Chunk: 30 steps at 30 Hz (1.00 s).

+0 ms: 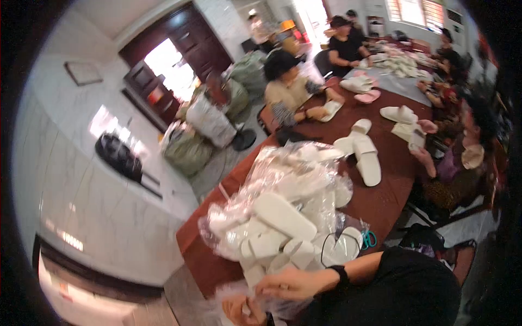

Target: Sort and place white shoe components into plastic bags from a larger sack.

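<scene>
A long reddish-brown wooden table point(380, 204) ran away from me toward one o'clock. At its near end, at about eleven o'clock from my hands, a heap of flat white slippers in clear plastic bags point(288, 209) lay on it. Just right of the heap, small teal-handled scissors point(369, 238) rested near the table's edge. Farther up, toward one o'clock, a loose pair of white slippers point(363, 152) sat on the bare wood, with another white pair point(399, 114) beyond. A pink slipper point(368, 97) lay farther still, before a pale pile of slippers point(399, 62) at the far end.
</scene>
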Motion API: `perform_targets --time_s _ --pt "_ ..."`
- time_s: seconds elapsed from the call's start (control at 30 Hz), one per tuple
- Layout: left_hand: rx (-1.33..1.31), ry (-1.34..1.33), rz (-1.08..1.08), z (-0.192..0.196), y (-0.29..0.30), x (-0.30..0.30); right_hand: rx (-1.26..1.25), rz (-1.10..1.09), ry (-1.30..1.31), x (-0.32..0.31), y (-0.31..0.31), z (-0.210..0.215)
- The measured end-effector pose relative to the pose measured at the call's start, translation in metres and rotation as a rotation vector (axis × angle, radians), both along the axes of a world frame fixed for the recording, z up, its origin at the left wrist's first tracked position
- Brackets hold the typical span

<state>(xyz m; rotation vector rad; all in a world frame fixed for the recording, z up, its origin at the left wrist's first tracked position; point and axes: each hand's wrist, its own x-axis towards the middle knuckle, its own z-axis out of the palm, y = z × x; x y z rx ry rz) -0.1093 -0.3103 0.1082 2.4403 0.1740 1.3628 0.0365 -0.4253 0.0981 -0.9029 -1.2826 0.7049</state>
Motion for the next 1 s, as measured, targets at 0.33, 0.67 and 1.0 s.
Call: perform_targets --time_s 0.33,0.67,1.0 --pt "-0.068 0.199 0.117 0.012 -0.008 -0.002 0.024 -0.072 -0.046 0.009 0.005 0.018" --pt "0.173 -0.303 0.391 0.012 0.004 -0.068 -0.243 -0.060 -0.445 0.017 -0.005 -0.116" --pt "0.096 -0.913 0.671 0.037 0.042 -0.141 -1.152 -0.372 -0.909 0.147 -0.156 -0.159"
